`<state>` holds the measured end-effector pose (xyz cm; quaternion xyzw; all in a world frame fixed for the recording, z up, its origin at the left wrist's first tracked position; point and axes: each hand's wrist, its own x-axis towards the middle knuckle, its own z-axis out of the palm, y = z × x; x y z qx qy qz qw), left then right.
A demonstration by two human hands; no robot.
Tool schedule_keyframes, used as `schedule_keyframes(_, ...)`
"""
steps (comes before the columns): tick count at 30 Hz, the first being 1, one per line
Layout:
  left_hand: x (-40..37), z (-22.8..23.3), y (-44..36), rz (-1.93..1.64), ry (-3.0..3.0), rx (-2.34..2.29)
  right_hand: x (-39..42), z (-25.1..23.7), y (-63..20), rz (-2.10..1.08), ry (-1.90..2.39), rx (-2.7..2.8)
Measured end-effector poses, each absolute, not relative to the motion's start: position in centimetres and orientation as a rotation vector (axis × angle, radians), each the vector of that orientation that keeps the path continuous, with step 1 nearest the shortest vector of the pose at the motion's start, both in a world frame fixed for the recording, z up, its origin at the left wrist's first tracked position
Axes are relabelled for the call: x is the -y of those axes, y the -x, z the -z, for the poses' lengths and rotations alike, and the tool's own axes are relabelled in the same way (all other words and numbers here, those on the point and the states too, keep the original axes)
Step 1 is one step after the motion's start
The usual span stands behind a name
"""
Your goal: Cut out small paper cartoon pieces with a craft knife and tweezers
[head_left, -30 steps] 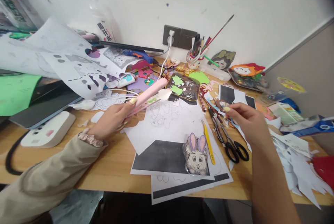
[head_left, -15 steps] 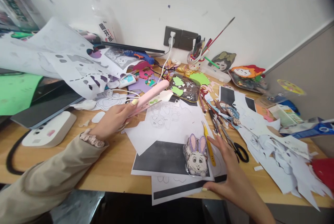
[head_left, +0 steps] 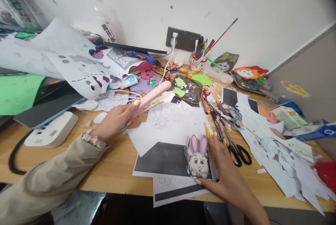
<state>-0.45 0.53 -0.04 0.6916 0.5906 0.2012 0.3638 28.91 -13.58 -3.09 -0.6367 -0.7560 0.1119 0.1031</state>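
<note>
My left hand (head_left: 118, 121) is closed around the handle end of a pink hair straightener (head_left: 154, 95), held tilted above the papers with its jaws slightly apart. A cut-out rabbit figure (head_left: 198, 162) with purple-edged pink ears, seemingly wrapped in clear plastic, lies on a dark-printed sheet (head_left: 160, 158). Beside it my right hand (head_left: 227, 169) is open, thumb near the figure's lower edge and fingers by its ears; whether they touch it I cannot tell. Yellow tweezers (head_left: 208, 131) lie partly hidden behind those fingers.
Black scissors (head_left: 237, 155) and pens (head_left: 217, 125) lie right of the hand. Cut paper scraps (head_left: 280, 158) cover the right side. A stained tray (head_left: 189, 92) and a brush cup (head_left: 196, 60) stand behind. A white power strip (head_left: 52, 130) sits at left; a white cord (head_left: 169, 60) runs to the wall socket.
My right hand has moved left, closer to the rabbit figure, with the thumb now near its bottom edge. More of the scissors shows. The left hand holds the straightener much as before.
</note>
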Motion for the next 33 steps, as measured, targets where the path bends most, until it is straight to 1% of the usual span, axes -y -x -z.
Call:
schedule_keyframes(5, -0.5, 0.0, 0.5, -0.520, -1.769, -1.512, 13.4, 3.3, -28.9, -0.313, 1.863, 2.225)
schedule_keyframes(10, -0.6, 0.2, 0.5, -0.523, -1.741, -1.487, 13.3, 3.1, -28.3, -0.273, 1.878, 2.080)
schedule_keyframes(22, -0.6, 0.1, 0.4, -0.524, -1.764, -1.508, 12.1, 2.8, -27.0, 0.193, 1.965, 1.641)
schedule_keyframes(33, -0.5, 0.0, 0.5, -0.523, -1.758, -1.507, 12.5, 2.4, -28.5, 0.237, 1.980, 1.518)
